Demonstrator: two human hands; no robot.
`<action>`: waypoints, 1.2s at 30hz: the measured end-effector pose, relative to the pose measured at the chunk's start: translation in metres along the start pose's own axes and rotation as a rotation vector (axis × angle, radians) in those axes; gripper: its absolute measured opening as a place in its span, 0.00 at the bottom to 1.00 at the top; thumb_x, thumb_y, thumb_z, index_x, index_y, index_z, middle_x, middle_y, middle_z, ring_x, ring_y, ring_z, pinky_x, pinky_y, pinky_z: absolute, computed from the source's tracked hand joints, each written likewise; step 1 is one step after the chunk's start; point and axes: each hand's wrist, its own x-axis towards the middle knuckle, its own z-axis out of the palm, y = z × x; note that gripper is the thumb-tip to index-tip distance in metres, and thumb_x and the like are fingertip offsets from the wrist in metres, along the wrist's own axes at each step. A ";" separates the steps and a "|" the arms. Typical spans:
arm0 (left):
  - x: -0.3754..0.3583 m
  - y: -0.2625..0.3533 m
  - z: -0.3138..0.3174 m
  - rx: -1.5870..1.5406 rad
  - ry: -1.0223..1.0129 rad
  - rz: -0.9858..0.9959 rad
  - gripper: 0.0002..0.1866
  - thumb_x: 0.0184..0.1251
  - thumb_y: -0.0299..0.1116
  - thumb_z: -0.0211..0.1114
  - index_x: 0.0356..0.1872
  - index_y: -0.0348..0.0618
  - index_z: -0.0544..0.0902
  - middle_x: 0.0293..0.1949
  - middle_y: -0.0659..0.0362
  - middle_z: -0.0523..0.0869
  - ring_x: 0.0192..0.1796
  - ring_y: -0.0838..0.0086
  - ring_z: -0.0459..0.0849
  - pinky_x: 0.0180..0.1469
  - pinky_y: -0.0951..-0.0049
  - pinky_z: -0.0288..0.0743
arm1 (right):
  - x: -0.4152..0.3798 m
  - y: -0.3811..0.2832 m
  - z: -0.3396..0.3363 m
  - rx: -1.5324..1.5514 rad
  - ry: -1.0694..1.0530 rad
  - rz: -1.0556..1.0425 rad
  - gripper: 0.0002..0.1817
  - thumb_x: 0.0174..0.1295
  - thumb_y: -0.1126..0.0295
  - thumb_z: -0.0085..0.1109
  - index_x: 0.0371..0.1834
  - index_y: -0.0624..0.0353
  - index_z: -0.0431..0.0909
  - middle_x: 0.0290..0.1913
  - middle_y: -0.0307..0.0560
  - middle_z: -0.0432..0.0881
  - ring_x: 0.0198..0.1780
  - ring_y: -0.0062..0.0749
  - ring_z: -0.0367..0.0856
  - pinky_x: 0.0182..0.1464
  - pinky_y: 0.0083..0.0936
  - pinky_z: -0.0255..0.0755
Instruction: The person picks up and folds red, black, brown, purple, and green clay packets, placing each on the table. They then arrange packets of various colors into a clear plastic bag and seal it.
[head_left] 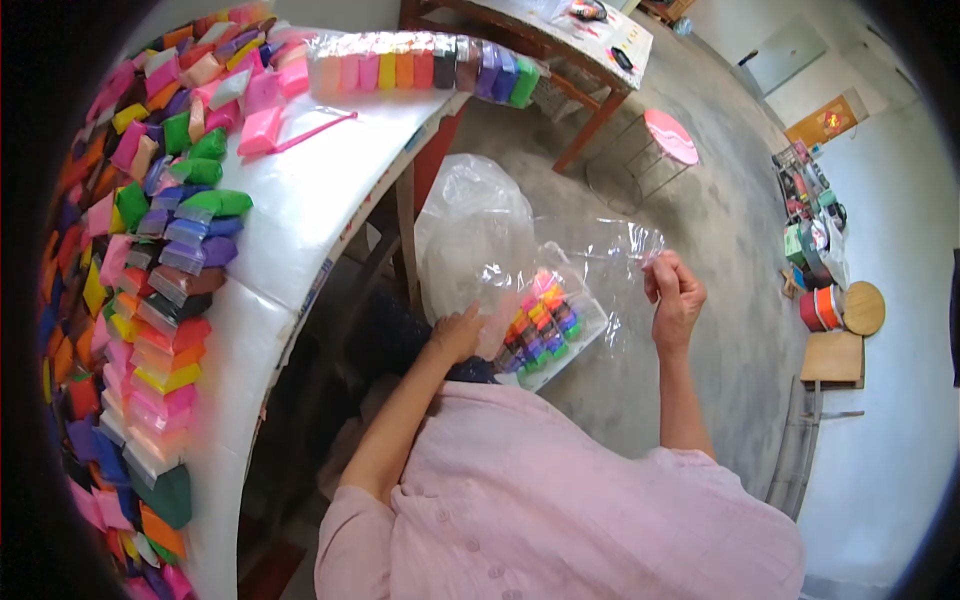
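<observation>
My right hand (678, 295) is raised and pinches the edge of a clear plastic bag (605, 250), which stretches out to its left. My left hand (460, 335) lies low against a large whitish translucent plastic bag (465, 225), its fingers reaching forward; some fingertips are lost against the plastic. Below and between both hands sits a white box (565, 362) holding rows of small coloured packets (545, 318) in pink, orange, purple and green. Part of the clear plastic hangs over this box.
A white-topped table (300, 215) curves along my left, heaped with coloured packets (185, 240). At its far end lies a wrapped row of packets (400, 68). Beyond stand a wooden table (600, 40) and a pink stool (670, 137). Assorted items line the right wall.
</observation>
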 end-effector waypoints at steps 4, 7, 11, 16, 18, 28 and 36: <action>0.001 -0.015 0.005 -0.255 0.239 0.003 0.15 0.67 0.33 0.55 0.50 0.42 0.83 0.61 0.44 0.76 0.51 0.52 0.83 0.57 0.57 0.76 | -0.002 0.005 -0.006 0.054 0.012 -0.004 0.11 0.67 0.69 0.57 0.29 0.64 0.81 0.26 0.35 0.76 0.23 0.14 0.66 0.25 0.15 0.56; -0.001 -0.023 -0.008 -0.520 0.383 -0.046 0.16 0.68 0.32 0.56 0.52 0.36 0.81 0.51 0.46 0.83 0.44 0.58 0.85 0.49 0.63 0.78 | -0.003 0.005 -0.008 0.091 0.018 0.024 0.11 0.67 0.70 0.57 0.29 0.65 0.82 0.30 0.36 0.79 0.24 0.13 0.68 0.25 0.15 0.57; -0.023 -0.023 -0.039 -1.023 0.333 -0.224 0.18 0.71 0.35 0.58 0.56 0.36 0.80 0.44 0.54 0.87 0.35 0.71 0.85 0.39 0.74 0.78 | -0.001 0.007 -0.006 0.109 0.003 0.045 0.11 0.67 0.69 0.57 0.30 0.64 0.83 0.27 0.35 0.79 0.24 0.13 0.68 0.25 0.14 0.56; -0.046 -0.016 -0.060 -1.320 0.343 -0.266 0.20 0.72 0.39 0.59 0.59 0.38 0.78 0.48 0.59 0.86 0.38 0.77 0.85 0.37 0.79 0.76 | -0.003 0.008 0.003 0.162 -0.016 0.093 0.12 0.67 0.69 0.58 0.29 0.64 0.83 0.27 0.35 0.78 0.24 0.13 0.67 0.25 0.15 0.56; -0.057 -0.010 -0.072 -1.360 0.322 -0.269 0.23 0.72 0.40 0.59 0.62 0.38 0.76 0.51 0.58 0.84 0.43 0.77 0.85 0.39 0.78 0.76 | -0.005 0.010 0.005 0.162 -0.028 0.101 0.12 0.67 0.69 0.58 0.29 0.64 0.83 0.27 0.35 0.78 0.24 0.13 0.67 0.25 0.15 0.56; -0.112 0.036 -0.154 -1.806 0.393 0.262 0.41 0.70 0.64 0.46 0.74 0.43 0.61 0.66 0.49 0.74 0.62 0.61 0.77 0.62 0.63 0.68 | -0.007 0.006 0.011 0.227 -0.106 0.132 0.11 0.67 0.70 0.57 0.27 0.64 0.80 0.28 0.36 0.77 0.23 0.13 0.67 0.24 0.14 0.55; -0.127 0.053 -0.159 -1.446 0.657 0.155 0.25 0.70 0.35 0.62 0.65 0.36 0.72 0.53 0.52 0.84 0.52 0.69 0.84 0.56 0.68 0.76 | -0.009 0.005 0.022 0.235 -0.145 0.149 0.07 0.60 0.77 0.64 0.39 0.62 0.76 0.32 0.35 0.76 0.29 0.13 0.71 0.31 0.13 0.66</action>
